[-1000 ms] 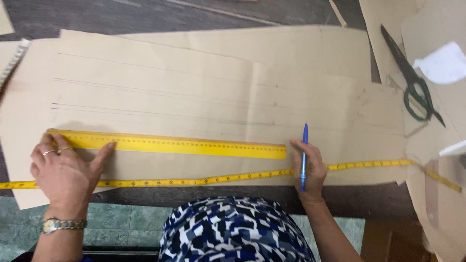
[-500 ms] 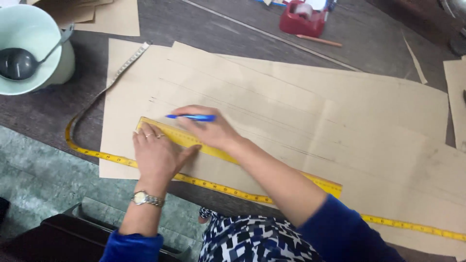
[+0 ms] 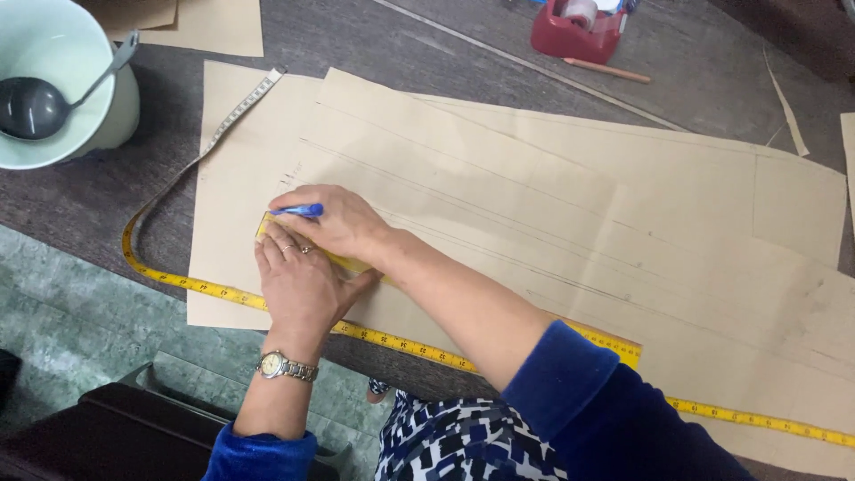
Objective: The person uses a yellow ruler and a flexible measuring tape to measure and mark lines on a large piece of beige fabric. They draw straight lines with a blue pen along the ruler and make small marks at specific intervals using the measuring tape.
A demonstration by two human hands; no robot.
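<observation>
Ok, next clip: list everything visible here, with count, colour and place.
brown paper pattern sheets: several, tan, overlapping across the dark table
yellow ruler: one, under both hands
yellow tape measure: one, along near edge
pale green bowl: one, top left, holding grey ladle
red tape dispenser: one, top
pencil: one, beside dispenser
left hand: pressing ruler, wristwatch
right hand: holding blue pen

Paper sheet (image 3: 534, 205) on table (image 3: 374, 36); ruler (image 3: 623, 346) and tape measure (image 3: 401, 342) along near edge; bowl (image 3: 80, 107) far left; tape dispenser (image 3: 574, 31) far.
</observation>
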